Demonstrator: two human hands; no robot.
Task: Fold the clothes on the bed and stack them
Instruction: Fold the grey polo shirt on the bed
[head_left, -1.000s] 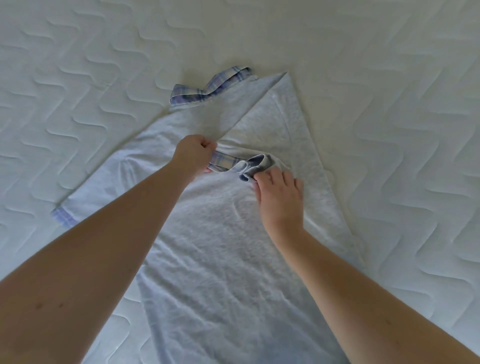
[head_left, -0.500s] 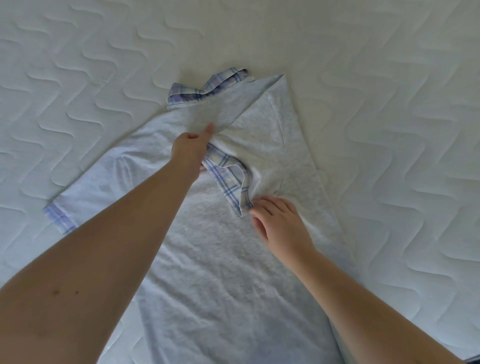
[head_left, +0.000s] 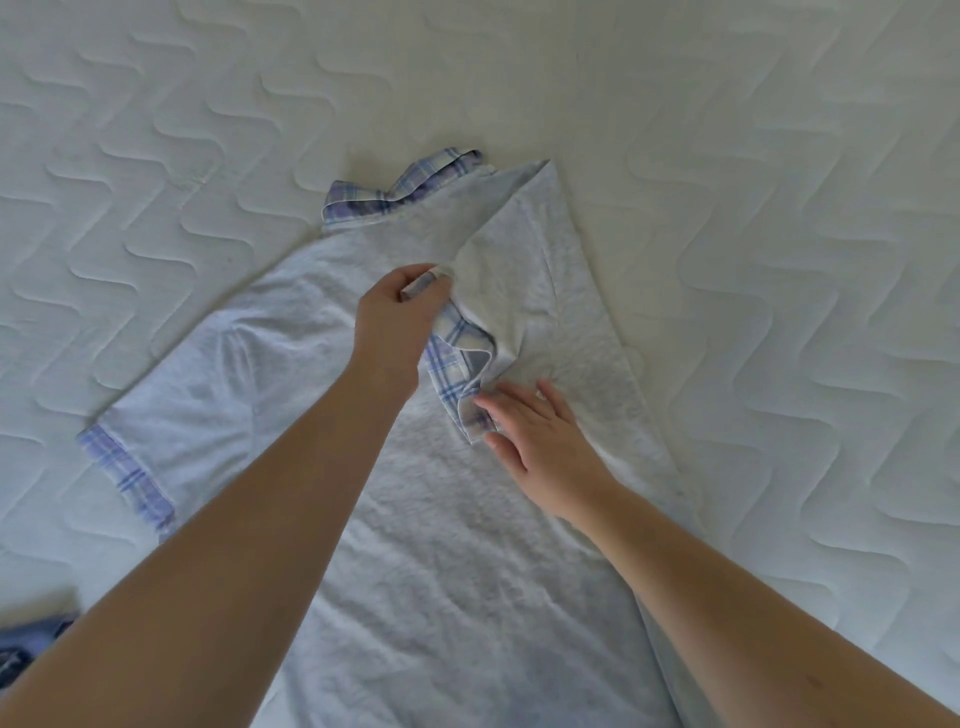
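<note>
A light grey shirt (head_left: 291, 374) with a blue plaid collar (head_left: 395, 189) and plaid cuffs lies flat on the bed, collar away from me. Its right side is folded inward, and the right sleeve lies across the middle with its plaid cuff (head_left: 457, 374) showing. My left hand (head_left: 395, 317) pinches the upper end of that cuff. My right hand (head_left: 540, 441) rests flat with fingers spread on the cuff's lower end and the folded cloth. The left sleeve (head_left: 135, 467) lies spread out to the left.
The white quilted mattress (head_left: 779, 260) surrounds the shirt on all sides. A bit of dark blue cloth (head_left: 31, 639) shows at the lower left edge, mostly out of frame.
The right sleeve's cuff has been drawn out longer across the shirt. My right hand slid down toward me along the cuff and flattened on it; my left hand stayed pinching the upper end.
</note>
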